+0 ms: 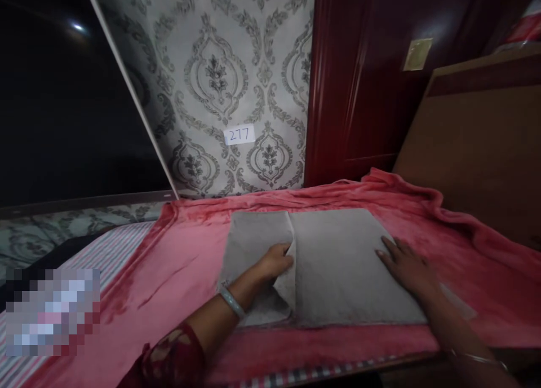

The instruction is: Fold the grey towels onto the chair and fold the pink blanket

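Head view: we are looking down on a gray cloth [338, 269] that is lying on a pink-red blanket [177, 252]

Cloth position: it is resting near the middle of the blanket, mostly flat, with 1 pale edge [295, 286] running across it left of the middle and a narrower part lying to the left of that edge

Left hand [275, 262]: our fingers are curling in with only a small gap, and they are apparently gripping the pale edge, which is bowing up around them; we are judging that the pinch is giving control over this loose edge

Right hand [409, 268]: our fingers are lying loosely spread, palm down, on the right side of the cloth; we are seeing nothing gripped, and the flat touch is probably steadying the cloth against any tug from the left hand

Blanket folds: they are bunching along the back and right, so the smoother middle is likely serving as an even bed for the cloth

Wrists: we are wearing 1 light bangle [232, 302] on the left and 1 thin bangle [477, 358] on the right

Wall: 1 paper label [239, 134] reading 277 is hanging on the patterned wallpaper [216, 75], perhaps so that it is showing plainly
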The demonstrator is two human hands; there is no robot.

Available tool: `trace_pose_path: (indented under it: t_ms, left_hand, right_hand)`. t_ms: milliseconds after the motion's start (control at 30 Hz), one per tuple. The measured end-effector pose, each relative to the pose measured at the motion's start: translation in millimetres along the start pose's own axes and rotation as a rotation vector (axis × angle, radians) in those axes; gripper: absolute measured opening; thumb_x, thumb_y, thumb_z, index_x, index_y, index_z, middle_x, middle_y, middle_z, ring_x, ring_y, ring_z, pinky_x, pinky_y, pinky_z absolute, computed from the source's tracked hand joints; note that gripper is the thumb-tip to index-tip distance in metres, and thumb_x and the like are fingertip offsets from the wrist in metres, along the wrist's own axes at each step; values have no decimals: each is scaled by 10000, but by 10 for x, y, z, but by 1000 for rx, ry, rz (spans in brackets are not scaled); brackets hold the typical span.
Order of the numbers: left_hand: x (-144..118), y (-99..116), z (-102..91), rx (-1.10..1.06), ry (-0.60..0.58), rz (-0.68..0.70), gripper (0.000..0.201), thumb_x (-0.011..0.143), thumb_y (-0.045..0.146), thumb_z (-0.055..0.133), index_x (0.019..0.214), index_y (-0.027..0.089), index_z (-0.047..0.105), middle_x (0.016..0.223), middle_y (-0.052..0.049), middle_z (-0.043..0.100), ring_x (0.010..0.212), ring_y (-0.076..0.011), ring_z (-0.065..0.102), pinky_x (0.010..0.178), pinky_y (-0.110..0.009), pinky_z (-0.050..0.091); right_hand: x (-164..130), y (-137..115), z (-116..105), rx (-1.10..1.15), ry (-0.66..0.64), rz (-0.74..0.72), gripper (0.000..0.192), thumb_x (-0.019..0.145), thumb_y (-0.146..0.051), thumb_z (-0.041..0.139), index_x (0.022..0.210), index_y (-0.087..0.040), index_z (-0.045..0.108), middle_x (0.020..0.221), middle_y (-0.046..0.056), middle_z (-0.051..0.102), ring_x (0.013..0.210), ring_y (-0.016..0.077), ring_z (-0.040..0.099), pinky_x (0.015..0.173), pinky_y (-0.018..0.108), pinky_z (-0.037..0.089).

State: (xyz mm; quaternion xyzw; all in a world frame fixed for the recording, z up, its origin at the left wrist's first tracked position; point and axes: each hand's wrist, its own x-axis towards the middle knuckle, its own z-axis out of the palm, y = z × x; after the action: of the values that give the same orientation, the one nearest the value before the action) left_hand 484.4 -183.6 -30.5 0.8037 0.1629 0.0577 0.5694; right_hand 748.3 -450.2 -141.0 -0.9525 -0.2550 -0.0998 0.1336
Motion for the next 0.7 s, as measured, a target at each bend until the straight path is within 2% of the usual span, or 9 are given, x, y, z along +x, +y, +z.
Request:
trace_pose_path:
  t_ms: [67,133,333,400,500,533,600,700]
  left_hand:
    - [55,-102,89,16,4,15,422,638,130,495,970,124,755,880,-56,739,848,-237,667,830,-360,532]
    - [84,-132,94,29,3,33,445,649,120,488,1008,133,752,918,-45,745,929,-242,671,907,-365,520]
    - [126,-73,106,101,65,48,436,698,111,545,1096,121,723,1044,-85,726,1077,-252,636,990,-346,478]
    - [106,-51,145,99,30,13,478,751,167,578,1215,113,675,927,-80,719,932,-233,677,877,-334,525]
    - [16,11,122,10,-121,-120,692,838,356,604,1473,126,452,747,-28,668,589,-177,654,593,-279,513]
    - [-28,37,68,-25,-151,-150,740,847,410,609,1501,129,408,743,-24,663,535,-161,634,541,-259,485]
    - [-131,80,-128,-64,-130,-156,741,818,474,646,1446,120,477,782,-42,674,525,-143,624,508,-238,455]
    - [-307,59,-602,-28,64,-71,645,733,519,693,1230,110,648,819,-62,691,606,-156,636,537,-247,466]
  right_hand:
    - [-3,-6,-5,-15,4,-1,722,948,-585,190,1505,-214,461,1566,158,430,1449,350,387,1121,616,366]
    - [-12,-17,-19,-29,10,-5,706,962,-575,185,1511,-219,452,1566,153,431,1447,344,391,1122,613,365]
    - [-65,-129,-175,-69,-43,16,680,994,-538,190,1531,-193,424,1593,166,384,1466,334,363,1136,594,347]
    - [-84,-171,-240,-72,-74,31,674,1003,-530,199,1542,-182,408,1607,170,357,1474,337,346,1142,584,343]
    - [-88,-187,-305,-64,-99,45,661,1012,-522,221,1552,-181,390,1615,170,341,1480,337,334,1151,580,329]
    - [-83,-177,-321,-54,-102,44,653,1013,-516,229,1550,-181,392,1612,171,346,1478,335,337,1151,580,330]
    - [-67,-156,-356,-21,-84,45,619,1005,-488,276,1520,-183,438,1589,173,386,1462,344,361,1130,590,355]
    - [-65,-213,-445,26,28,37,547,962,-413,385,1417,-162,556,1537,178,458,1434,367,387,1107,579,385]
